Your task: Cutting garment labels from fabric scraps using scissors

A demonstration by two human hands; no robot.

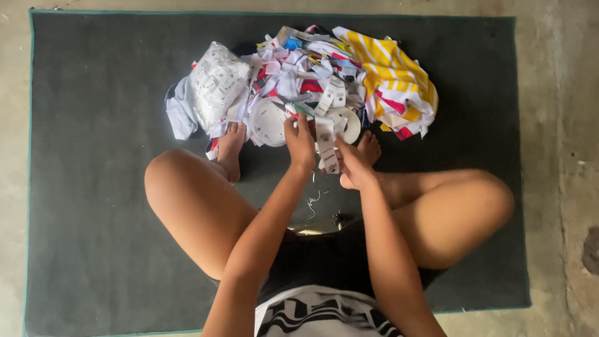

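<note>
I sit cross-legged on a dark mat (93,206). Both hands are raised in front of me over a heap of cloth scraps and label strips (312,81). My left hand (299,142) pinches the top of a white printed label strip (326,140). My right hand (350,163) grips the lower part of the same strip, which hangs between the two hands. A white roll of label tape (269,122) lies just left of my left hand, by my foot.
A clear bag stuffed with white labels (215,81) lies at the heap's left. Yellow-and-white striped fabric (393,72) sits at its right. Loose thread bits (314,200) lie on the mat between my legs. Bare concrete floor (561,156) surrounds the mat.
</note>
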